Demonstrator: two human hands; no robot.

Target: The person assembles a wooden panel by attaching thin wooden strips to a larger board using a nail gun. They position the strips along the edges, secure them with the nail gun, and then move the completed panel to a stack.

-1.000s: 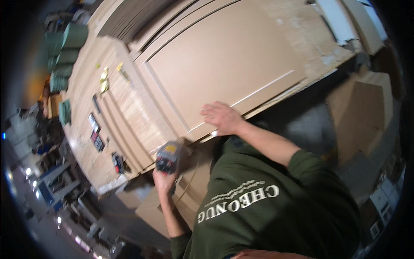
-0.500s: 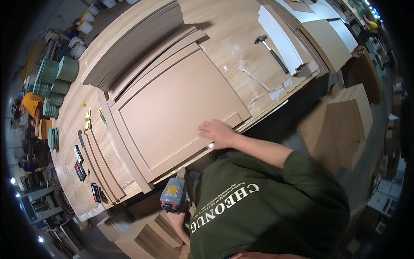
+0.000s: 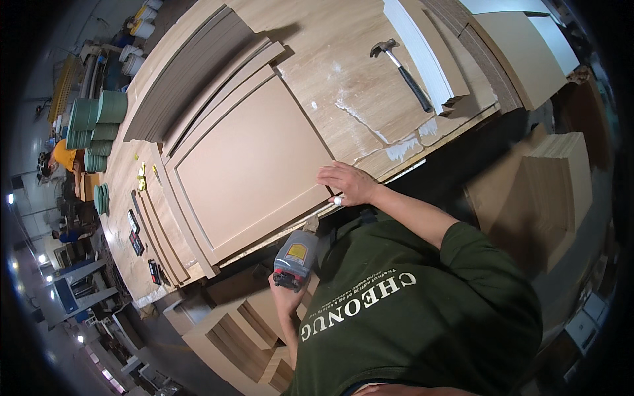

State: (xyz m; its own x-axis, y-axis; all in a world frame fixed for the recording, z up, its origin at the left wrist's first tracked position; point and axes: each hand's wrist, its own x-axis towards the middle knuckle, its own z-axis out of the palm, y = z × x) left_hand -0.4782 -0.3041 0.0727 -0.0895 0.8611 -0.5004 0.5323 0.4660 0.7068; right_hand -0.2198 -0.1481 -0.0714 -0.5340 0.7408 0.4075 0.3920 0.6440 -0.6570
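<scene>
A grey nail-gun-like power tool (image 3: 295, 256) with a yellow label and red parts is in my left hand (image 3: 285, 295), fingers closed round it. Its nose reaches up to the front edge of a tan panel (image 3: 247, 165) framed by narrow strips. My right hand (image 3: 350, 183) lies on the panel's near right corner, fingers stretched over the surface and thumb apart near the edge. Something white is wrapped round the thumb. The front strip (image 3: 277, 220) runs along the table edge beside the tool, and part of that corner is hidden under my right hand.
Stacked boards (image 3: 191, 72) stand behind the panel. A claw hammer (image 3: 403, 74) lies near white strips (image 3: 426, 56) on the right. On the left are loose strips (image 3: 162, 241), a small black box (image 3: 154, 271) and green round stacks (image 3: 112, 107). Cut boards (image 3: 231, 330) sit below.
The tool in my left hand has risen toward the panel's front edge. My right hand has slid to the near right corner. The view has shifted too.
</scene>
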